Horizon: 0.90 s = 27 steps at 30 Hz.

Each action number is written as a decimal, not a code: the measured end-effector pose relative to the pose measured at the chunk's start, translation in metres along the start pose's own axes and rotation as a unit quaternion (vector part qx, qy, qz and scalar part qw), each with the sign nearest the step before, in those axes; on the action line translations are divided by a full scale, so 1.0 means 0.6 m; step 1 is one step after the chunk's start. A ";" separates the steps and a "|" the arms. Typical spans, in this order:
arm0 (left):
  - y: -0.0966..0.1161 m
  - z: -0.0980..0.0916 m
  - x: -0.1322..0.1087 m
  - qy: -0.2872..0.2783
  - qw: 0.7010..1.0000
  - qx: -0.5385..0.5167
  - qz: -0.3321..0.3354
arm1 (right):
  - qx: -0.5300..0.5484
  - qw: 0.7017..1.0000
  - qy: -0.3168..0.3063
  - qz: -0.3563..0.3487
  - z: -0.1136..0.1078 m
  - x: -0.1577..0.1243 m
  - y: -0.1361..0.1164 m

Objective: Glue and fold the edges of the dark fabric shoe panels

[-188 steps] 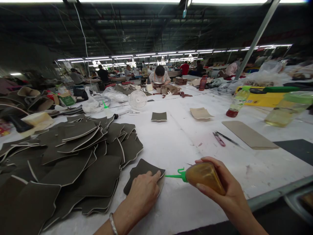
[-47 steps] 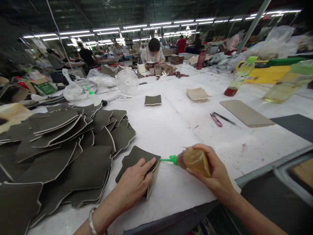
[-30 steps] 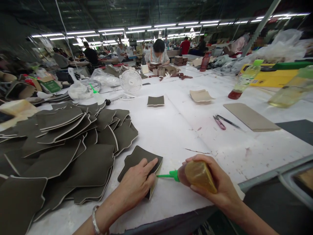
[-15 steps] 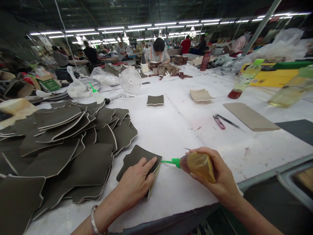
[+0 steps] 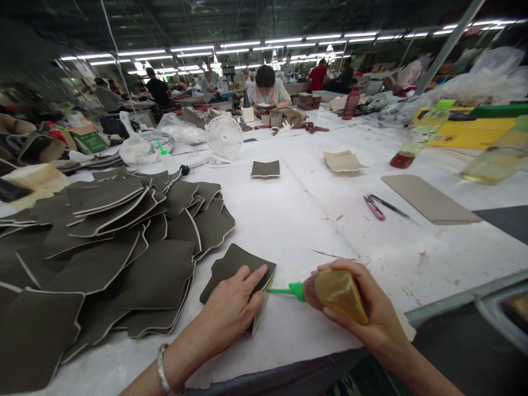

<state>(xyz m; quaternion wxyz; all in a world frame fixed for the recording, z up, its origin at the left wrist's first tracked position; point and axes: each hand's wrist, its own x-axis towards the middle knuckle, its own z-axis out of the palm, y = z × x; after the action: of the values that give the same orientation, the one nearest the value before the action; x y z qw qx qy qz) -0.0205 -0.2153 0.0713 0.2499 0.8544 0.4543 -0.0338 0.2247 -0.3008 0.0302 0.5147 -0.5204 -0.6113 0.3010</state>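
**A:** what's each hand got here?

**B:** right hand (image 5: 371, 324) is wrapped tight round the bottle (image 5: 340, 289), with its green nozzle (image 5: 284, 290) pointing left at the edge of the piece (image 5: 229, 264). left hand (image 5: 231, 311) lies flat on that piece, fingers out, gripping nothing.

**A:** and where's the piece?

**B:** on the table (image 5: 289, 220), just left of the nozzle tip, under the left palm, right beside the pile (image 5: 115, 247).

Left hand (image 5: 231, 311) pins dark cut piece (image 5: 235, 267) on bench (image 5: 289, 220); right hand (image 5: 367, 316) grips glue bottle (image 5: 336, 289), green nozzle (image 5: 284, 290) at piece's edge.
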 end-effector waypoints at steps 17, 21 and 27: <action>0.002 0.002 -0.003 -0.001 1.000 0.006 -0.006 | 0.062 0.996 -0.011 0.058 0.014 -0.025 -0.002; 0.002 0.004 -0.003 0.003 1.000 0.006 -0.006 | 0.123 0.985 -0.055 0.107 0.021 -0.029 -0.012; 0.000 0.007 -0.004 0.005 1.000 -0.003 -0.009 | 0.104 0.987 -0.005 0.124 0.027 -0.026 -0.021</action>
<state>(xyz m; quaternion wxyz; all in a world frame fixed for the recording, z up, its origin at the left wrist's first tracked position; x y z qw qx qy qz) -0.0209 -0.2190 0.0685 0.2498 0.8499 0.4631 -0.0299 0.2042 -0.3161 0.0319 0.5217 -0.5343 -0.5097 0.4274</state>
